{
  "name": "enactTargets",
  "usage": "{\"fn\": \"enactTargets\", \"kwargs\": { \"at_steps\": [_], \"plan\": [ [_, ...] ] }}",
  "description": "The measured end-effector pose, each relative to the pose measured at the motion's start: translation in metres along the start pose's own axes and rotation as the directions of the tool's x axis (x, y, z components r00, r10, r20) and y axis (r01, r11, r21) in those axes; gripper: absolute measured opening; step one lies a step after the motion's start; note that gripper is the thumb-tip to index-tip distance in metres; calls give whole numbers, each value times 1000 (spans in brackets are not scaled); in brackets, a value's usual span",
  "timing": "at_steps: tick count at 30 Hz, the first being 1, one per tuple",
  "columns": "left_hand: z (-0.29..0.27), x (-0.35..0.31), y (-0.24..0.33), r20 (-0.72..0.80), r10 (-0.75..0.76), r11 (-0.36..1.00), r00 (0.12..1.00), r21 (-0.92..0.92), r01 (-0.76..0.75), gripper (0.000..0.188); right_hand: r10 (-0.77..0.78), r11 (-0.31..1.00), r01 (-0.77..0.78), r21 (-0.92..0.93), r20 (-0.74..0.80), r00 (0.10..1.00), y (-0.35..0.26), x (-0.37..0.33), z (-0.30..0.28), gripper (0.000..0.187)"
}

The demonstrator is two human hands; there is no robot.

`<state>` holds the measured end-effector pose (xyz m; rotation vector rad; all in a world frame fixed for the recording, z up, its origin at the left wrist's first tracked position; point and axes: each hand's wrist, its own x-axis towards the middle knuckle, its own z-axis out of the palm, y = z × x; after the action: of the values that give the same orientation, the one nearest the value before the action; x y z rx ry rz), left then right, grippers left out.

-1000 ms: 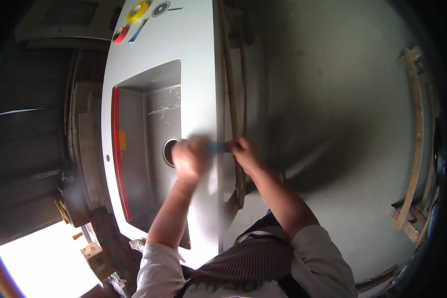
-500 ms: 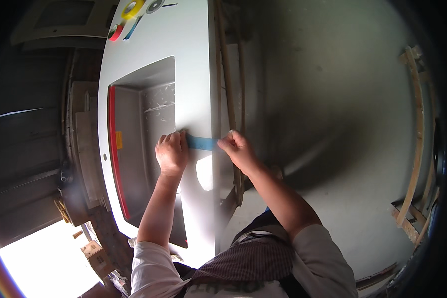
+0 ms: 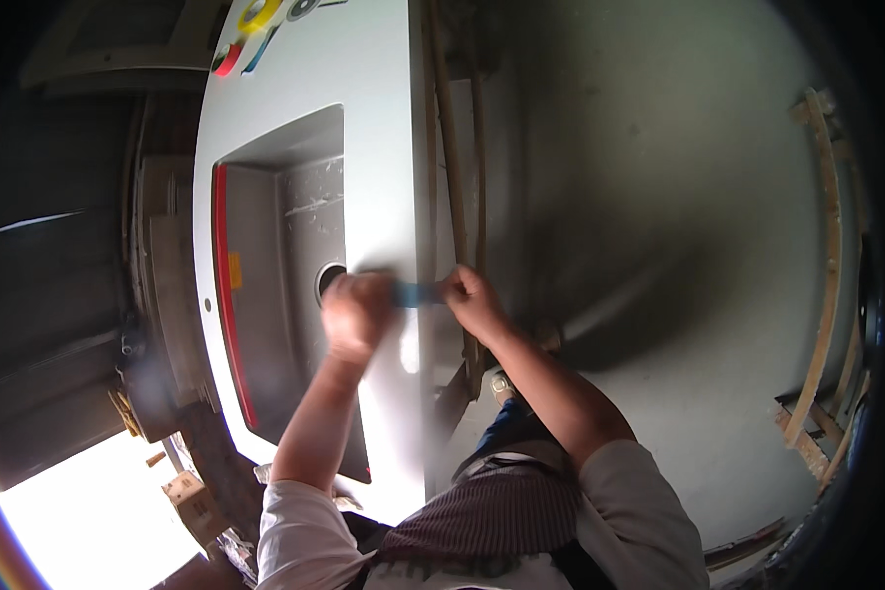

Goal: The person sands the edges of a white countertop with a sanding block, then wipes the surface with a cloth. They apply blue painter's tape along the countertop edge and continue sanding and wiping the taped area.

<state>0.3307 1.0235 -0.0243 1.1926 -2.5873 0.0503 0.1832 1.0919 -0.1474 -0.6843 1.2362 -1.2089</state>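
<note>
A short blue strip (image 3: 416, 294), perhaps tape or abrasive cloth, stretches between my two hands over the front rim of a white countertop (image 3: 379, 187). My left hand (image 3: 357, 313), blurred by motion, is closed on the strip's left end beside the sink opening. Just past the counter's right edge, my right hand (image 3: 474, 299) pinches the other end. The grey sink basin (image 3: 305, 236) lies to the left, its round drain hole (image 3: 331, 281) partly covered by my left hand. Along the basin's far side runs a red strip (image 3: 231, 295) with a small yellow patch (image 3: 235, 270).
At the counter's upper end lie a yellow roll (image 3: 258, 16), a red roll (image 3: 227, 60), a grey disc (image 3: 303, 9) and a narrow blue piece (image 3: 260, 51). Wooden supports (image 3: 454, 177) stand under the counter's right edge. A wooden frame (image 3: 824, 295) stands far right on the floor.
My left hand has shifted right and slightly down, shortening the visible strip and uncovering the drain hole. My right hand has moved slightly right and down. A shoe now shows below.
</note>
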Motion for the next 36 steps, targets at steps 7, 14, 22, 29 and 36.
{"fn": "enactTargets", "kwargs": {
  "at_steps": [7,14,22,29,36],
  "plan": [
    [0,-5,19,114,32,999,993,-7,-32,13,-94,995,91,-49,-62,994,23,-2,3,17],
    [-8,-11,31,103,81,989,991,-128,-68,13,-89,989,83,-122,-46,995,47,-13,-1,20],
    [-11,-28,26,86,79,996,993,-40,-76,15,-34,993,29,-117,-39,999,38,-25,1,18],
    [-17,-44,-14,83,72,993,994,82,-79,14,-94,995,94,-45,8,996,-3,-40,13,17],
    [-26,-33,-31,49,21,988,999,154,-28,15,-118,993,115,39,104,987,-46,-52,11,17]
  ]
}}
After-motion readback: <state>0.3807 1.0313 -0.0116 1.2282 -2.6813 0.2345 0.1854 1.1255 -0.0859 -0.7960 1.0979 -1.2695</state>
